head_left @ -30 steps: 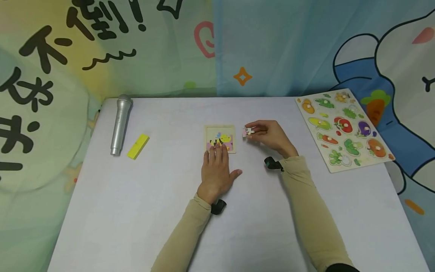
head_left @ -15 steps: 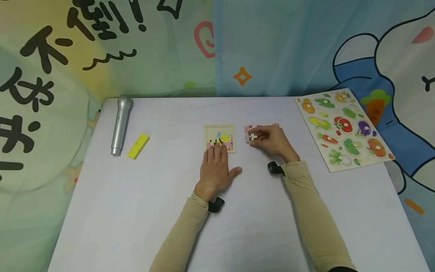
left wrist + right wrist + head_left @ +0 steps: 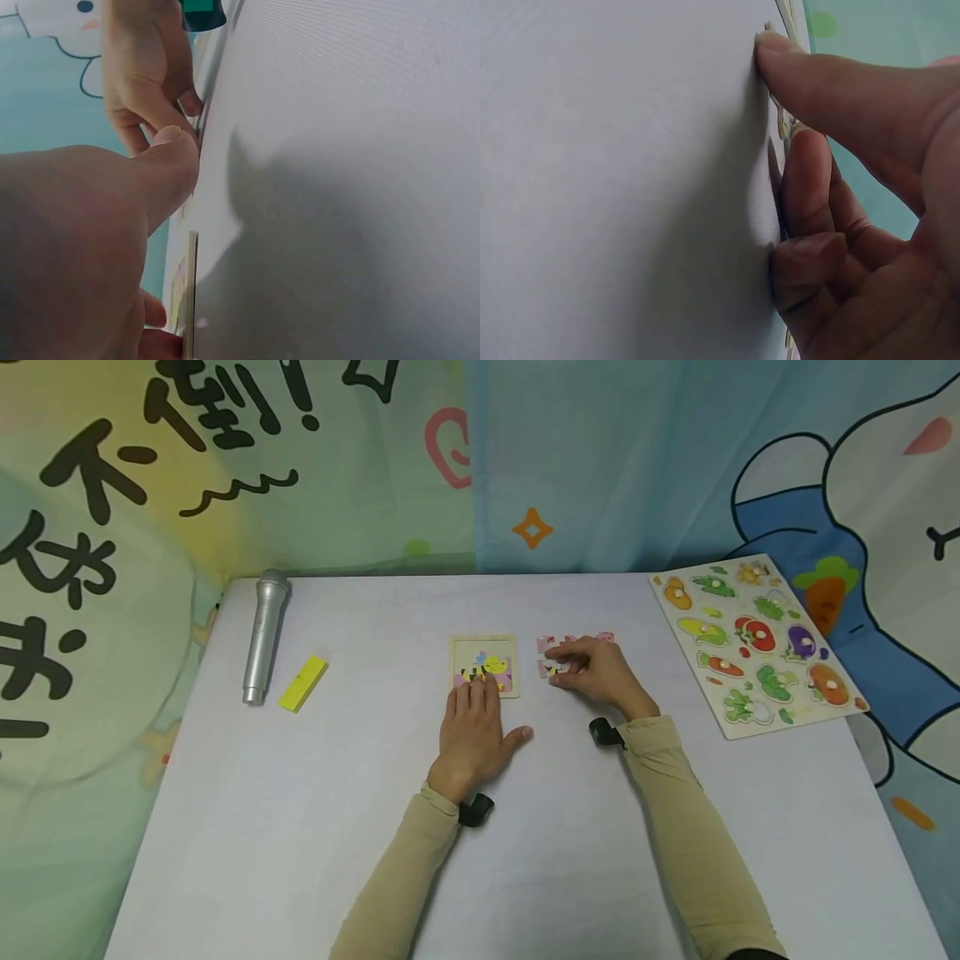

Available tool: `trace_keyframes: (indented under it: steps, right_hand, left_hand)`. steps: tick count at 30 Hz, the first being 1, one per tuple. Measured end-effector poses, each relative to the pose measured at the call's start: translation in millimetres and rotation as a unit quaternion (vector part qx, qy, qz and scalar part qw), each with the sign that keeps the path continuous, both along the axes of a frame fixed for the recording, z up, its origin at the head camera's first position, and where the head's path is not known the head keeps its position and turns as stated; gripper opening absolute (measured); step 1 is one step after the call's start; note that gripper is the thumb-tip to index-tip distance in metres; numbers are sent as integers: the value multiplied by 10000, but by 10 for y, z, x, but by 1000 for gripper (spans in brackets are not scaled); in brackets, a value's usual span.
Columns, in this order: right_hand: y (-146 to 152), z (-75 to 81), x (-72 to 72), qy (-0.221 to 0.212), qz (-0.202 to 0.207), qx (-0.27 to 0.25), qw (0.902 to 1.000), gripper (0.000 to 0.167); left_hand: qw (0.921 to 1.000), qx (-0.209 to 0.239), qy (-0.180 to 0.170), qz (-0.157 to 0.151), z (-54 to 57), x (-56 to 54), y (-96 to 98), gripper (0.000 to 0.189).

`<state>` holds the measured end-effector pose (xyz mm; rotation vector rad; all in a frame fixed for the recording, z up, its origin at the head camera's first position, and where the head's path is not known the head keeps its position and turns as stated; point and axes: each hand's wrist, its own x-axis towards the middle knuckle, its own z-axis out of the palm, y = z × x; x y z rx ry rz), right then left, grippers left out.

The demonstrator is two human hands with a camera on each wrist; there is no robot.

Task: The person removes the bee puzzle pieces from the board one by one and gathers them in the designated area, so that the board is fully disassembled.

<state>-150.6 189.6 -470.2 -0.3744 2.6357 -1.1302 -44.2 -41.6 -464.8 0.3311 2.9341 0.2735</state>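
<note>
My left hand (image 3: pixel 472 743) lies with its fingers straight over the lower edge of a small wooden jigsaw frame (image 3: pixel 483 645). Pink and yellow puzzle pieces show inside that frame, and the fingertips cover part of them. To its right, my right hand (image 3: pixel 606 675) pinches a puzzle piece (image 3: pixel 553 667) low over the table between thumb and fingers. More pink puzzle pieces (image 3: pixel 547 642) lie beside and behind those fingers, partly hidden. In the right wrist view, the thumb (image 3: pixel 787 60) touches the edge of a thin piece, while the other fingers are curled.
A board of vegetable pieces (image 3: pixel 813 713) lies at the table's back right, overhanging its edge. On the left are a silver microphone (image 3: pixel 264 639) and a yellow block (image 3: pixel 303 683). A printed curtain (image 3: pixel 600 468) hangs behind the table.
The right hand has lowered a puzzle piece from slightly further back, shifting a little, and pink pieces beside it have come into view. The left hand has stayed almost still on the frame.
</note>
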Motion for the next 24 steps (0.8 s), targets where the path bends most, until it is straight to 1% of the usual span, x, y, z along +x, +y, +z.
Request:
trace_keyframes:
  steps: [3, 6, 14, 18, 24]
  right_hand:
    - [1, -14, 0, -49, -53, 31, 10000, 43]
    - [7, -23, 8, -61, -135, 6, 9999, 42]
    - [29, -38, 37, 59, -228, -119, 9997, 37]
    - [41, -56, 35, 104, -258, -151, 9995, 36]
    - [56, -73, 28, 156, -217, -189, 9995, 33]
  left_hand:
    - [10000, -15, -5, 27, -1, 1, 4, 100]
    - [9999, -70, 94, 40, 2, 8, 12, 98]
    - [9988, -323, 357, 75, -44, -4, 32, 95]
    - [9986, -347, 398, 72, -50, 0, 32, 95]
    - [9985, -177, 525, 43, -55, 0, 14, 92]
